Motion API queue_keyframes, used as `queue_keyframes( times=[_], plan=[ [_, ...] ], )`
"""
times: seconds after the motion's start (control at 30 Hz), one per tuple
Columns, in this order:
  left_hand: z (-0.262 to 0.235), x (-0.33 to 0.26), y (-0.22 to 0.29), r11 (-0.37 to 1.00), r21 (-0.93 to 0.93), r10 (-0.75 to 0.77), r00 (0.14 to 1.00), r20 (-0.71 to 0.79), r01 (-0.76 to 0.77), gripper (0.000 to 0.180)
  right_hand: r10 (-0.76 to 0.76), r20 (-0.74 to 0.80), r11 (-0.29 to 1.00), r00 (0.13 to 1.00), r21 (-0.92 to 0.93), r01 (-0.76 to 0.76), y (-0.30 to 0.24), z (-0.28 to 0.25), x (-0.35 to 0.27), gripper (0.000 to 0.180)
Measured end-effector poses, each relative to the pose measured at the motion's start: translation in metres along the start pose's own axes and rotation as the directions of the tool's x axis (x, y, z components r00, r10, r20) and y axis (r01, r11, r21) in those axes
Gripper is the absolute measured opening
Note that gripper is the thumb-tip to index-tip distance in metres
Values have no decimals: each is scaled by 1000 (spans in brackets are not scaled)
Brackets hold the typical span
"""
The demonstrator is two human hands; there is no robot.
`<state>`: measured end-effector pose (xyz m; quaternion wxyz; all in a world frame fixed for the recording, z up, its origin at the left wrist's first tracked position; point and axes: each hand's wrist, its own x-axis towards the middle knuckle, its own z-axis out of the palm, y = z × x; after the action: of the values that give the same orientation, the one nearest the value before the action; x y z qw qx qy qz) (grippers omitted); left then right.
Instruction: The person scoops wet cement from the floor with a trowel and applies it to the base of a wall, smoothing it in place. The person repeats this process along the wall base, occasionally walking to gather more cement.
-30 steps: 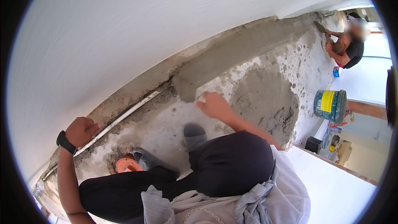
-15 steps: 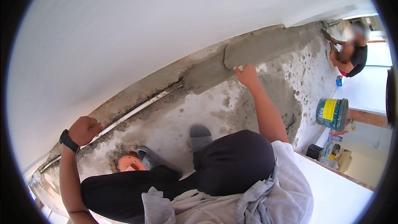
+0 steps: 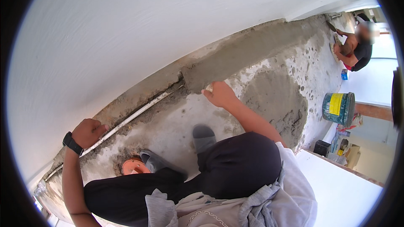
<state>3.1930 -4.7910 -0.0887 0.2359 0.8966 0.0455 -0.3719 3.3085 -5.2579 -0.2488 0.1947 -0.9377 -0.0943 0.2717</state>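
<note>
- Two hands: my right hand [image 3: 219, 94], grip closed on a small tool, presses the wet mortar band [image 3: 252, 52] along the wall's foot.
- Left hand [image 3: 87, 132] fisted, empty, against the white wall [image 3: 126, 38].
- Risk: uneven pressure could gouge the fresh mortar.

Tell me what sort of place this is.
Probably a building site or a room under renovation: fresh grey mortar is banked along the foot of a white wall, the bare cement floor is rough and stained, and a paint bucket stands nearby.

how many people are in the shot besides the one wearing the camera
1. A second person crouches at the far right end of the floor, by the wall base, beyond the green and yellow bucket. Others may be out of view.
</note>
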Motion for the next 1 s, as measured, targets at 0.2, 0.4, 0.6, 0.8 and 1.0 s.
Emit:
queue_keyframes(
  times=[0.2, 0.4, 0.6, 0.8, 1.0],
  plan=[
    [-2, -3, -6, 1000, 3, -17, 1000, -11, 17, 53, 245, -215, 969, 945, 12, -248, 38, -36, 11, 54],
    [0, -3, -5, 999, -25, -18, 999, 42, 19, 54, 223, -132, 975, 966, 37, -220, 20, -7, -5, 50],
    [-1, 2, -2, 999, 22, -40, 997, 60, 39, 55, 92, -22, 995, 995, 46, -91, -29, 19, -19, 47],
    [-6, 0, 2, 999, 23, -38, 999, 38, 37, 55, 133, -23, 990, 991, 49, -132, -14, -4, -17, 44],
    [2, 6, -16, 999, 11, -45, 997, 68, 45, 56, -44, 116, 997, 992, -62, 51, -18, 20, -28, 42]
  ],
)
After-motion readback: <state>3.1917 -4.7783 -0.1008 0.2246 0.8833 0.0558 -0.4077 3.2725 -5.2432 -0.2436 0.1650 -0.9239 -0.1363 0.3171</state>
